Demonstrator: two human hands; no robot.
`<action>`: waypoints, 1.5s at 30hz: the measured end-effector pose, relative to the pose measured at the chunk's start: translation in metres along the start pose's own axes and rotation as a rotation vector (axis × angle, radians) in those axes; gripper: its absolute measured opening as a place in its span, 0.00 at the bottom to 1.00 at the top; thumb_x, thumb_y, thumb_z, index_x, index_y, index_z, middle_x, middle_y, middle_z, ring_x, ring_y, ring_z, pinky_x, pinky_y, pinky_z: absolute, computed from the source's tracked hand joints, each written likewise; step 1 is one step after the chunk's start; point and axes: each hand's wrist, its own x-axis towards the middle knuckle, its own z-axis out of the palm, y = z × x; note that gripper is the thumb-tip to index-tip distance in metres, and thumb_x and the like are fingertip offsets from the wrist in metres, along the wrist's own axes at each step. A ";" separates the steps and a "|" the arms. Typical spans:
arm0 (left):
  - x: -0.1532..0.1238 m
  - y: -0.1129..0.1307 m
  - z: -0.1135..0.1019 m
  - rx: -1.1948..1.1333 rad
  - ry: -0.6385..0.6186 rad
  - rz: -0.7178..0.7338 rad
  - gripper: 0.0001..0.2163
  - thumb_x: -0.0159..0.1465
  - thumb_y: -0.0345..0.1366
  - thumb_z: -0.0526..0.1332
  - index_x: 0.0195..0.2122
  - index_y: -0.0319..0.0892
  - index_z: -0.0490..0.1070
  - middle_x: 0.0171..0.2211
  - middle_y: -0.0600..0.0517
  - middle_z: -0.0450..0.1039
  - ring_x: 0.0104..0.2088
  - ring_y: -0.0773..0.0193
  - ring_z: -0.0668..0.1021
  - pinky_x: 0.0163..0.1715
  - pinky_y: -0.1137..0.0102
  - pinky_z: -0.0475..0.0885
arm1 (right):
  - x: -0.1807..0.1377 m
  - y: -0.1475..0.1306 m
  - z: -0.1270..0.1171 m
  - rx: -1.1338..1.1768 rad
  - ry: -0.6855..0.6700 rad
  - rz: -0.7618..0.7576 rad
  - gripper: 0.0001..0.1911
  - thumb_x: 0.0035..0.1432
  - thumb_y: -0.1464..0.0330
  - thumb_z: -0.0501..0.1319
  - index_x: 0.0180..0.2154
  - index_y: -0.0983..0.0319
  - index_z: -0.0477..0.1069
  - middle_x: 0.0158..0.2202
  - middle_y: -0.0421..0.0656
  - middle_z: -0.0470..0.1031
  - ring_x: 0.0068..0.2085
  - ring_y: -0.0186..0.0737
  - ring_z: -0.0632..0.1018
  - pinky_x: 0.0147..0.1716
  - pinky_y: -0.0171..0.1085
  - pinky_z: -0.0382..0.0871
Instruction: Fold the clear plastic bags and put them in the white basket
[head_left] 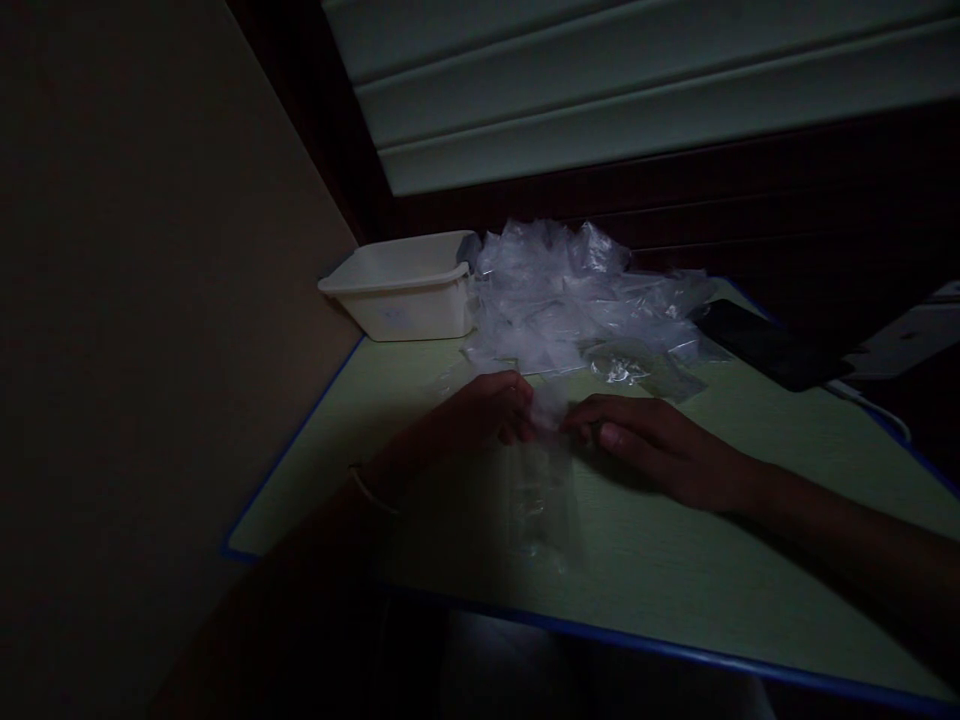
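Blue edging runs along the near rim of the pale green counter. Just beyond it a clear bag lies flat in the dim light, its far end pinched between the left hand and the right hand, fingertips almost meeting. Behind them a heap of clear bags fills the back, with a white bin touching its left side by the plain wall and a dark phone at its right below closed blinds; bare surface lies open at the near right and along the left edge.
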 end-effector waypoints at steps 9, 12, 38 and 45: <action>0.000 0.000 -0.008 0.651 0.372 0.105 0.18 0.63 0.48 0.53 0.25 0.39 0.69 0.22 0.52 0.70 0.23 0.67 0.70 0.23 0.72 0.61 | 0.002 -0.002 0.004 -0.103 -0.074 -0.067 0.15 0.68 0.64 0.51 0.49 0.62 0.70 0.45 0.47 0.75 0.45 0.40 0.76 0.46 0.39 0.68; -0.002 0.001 -0.009 0.801 0.336 0.139 0.15 0.62 0.44 0.55 0.27 0.39 0.74 0.23 0.52 0.72 0.25 0.67 0.70 0.26 0.72 0.61 | 0.002 -0.004 0.004 -0.129 -0.101 -0.082 0.15 0.68 0.64 0.51 0.49 0.62 0.71 0.45 0.47 0.75 0.46 0.40 0.76 0.46 0.39 0.68; 0.006 -0.007 -0.002 0.281 0.238 0.126 0.06 0.55 0.36 0.61 0.28 0.39 0.67 0.23 0.56 0.69 0.24 0.70 0.70 0.24 0.75 0.62 | 0.006 0.002 0.006 0.056 0.388 0.213 0.12 0.62 0.58 0.59 0.36 0.62 0.70 0.35 0.44 0.76 0.34 0.39 0.75 0.35 0.38 0.69; 0.002 0.003 0.012 -0.028 0.224 0.149 0.10 0.54 0.38 0.65 0.29 0.40 0.66 0.23 0.56 0.70 0.21 0.74 0.68 0.21 0.77 0.60 | 0.012 0.001 0.006 0.497 0.357 0.381 0.19 0.57 0.53 0.63 0.39 0.63 0.74 0.31 0.44 0.77 0.31 0.40 0.76 0.33 0.40 0.71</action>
